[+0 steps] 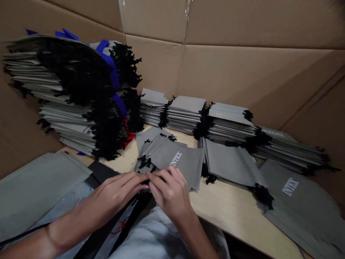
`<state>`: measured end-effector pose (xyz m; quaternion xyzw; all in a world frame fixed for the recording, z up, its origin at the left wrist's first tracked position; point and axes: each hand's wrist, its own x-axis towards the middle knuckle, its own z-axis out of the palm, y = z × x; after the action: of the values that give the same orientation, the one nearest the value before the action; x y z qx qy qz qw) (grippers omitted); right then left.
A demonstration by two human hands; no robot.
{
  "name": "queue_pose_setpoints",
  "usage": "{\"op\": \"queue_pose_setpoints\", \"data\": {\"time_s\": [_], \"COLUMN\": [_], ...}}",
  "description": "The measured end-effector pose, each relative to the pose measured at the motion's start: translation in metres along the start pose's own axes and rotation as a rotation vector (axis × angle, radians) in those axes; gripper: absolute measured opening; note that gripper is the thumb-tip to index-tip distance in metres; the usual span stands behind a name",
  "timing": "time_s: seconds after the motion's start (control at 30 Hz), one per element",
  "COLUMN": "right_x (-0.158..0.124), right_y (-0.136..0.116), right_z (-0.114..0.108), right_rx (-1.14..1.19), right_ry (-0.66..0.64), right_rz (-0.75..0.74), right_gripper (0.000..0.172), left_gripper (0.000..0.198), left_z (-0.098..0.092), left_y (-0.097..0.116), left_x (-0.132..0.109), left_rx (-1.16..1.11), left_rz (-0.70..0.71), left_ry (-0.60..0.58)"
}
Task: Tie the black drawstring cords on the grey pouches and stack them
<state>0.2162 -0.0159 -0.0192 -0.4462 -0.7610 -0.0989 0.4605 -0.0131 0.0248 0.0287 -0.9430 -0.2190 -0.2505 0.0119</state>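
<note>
Broadly, a pale wooden table (223, 205) sits boxed in by cardboard walls (242, 72), with a tall stack of bags (67, 93) at the left and lower stacks (229, 122) running off to the right. The left hand (118, 192) and right hand (169, 190) meet at the table's near middle, fingers curled almost closed, tips pinching the near edge of a grey bag (183, 162). It lies flat, logo up, corded mouth pointing left, long axis running left to right.
</note>
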Motion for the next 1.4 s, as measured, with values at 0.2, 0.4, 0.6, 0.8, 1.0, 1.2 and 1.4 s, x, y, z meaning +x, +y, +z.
{"op": "queue_pose_setpoints", "data": {"time_s": [0.2,0.4,0.6,0.8,1.0,1.2,1.4], "right_x": [0.001,0.004,0.002,0.003,0.002,0.002,0.003], "right_y": [-0.001,-0.004,-0.007,-0.007,-0.009,-0.014,-0.016], "right_z": [0.000,0.000,0.005,0.008,0.009,0.009,0.010], "right_rx": [0.069,0.115,0.062,0.036,0.020,-0.085,-0.135], "right_ry": [0.027,0.053,0.075,0.066,0.059,0.056,0.027], "right_rz": [0.028,0.065,0.063,0.052,0.043,0.003,-0.033], "right_gripper": [0.019,0.018,0.013,0.013,0.011,0.009,0.011], "left_gripper": [0.022,0.009,0.016,0.007,0.006,0.030,0.015], "left_z": [-0.006,-0.015,-0.021,-0.023,-0.022,-0.010,-0.015], "left_y": [-0.002,0.003,0.005,0.006,0.007,0.001,0.003], "left_x": [0.003,0.014,0.017,0.015,0.015,0.008,0.012], "left_rx": [-0.051,-0.279,-0.318,-0.320,-0.315,-0.303,-0.233], "left_rz": [-0.010,-0.174,-0.277,-0.254,-0.251,-0.293,-0.241], "left_ry": [0.091,0.146,0.064,0.075,0.089,0.063,0.047]}}
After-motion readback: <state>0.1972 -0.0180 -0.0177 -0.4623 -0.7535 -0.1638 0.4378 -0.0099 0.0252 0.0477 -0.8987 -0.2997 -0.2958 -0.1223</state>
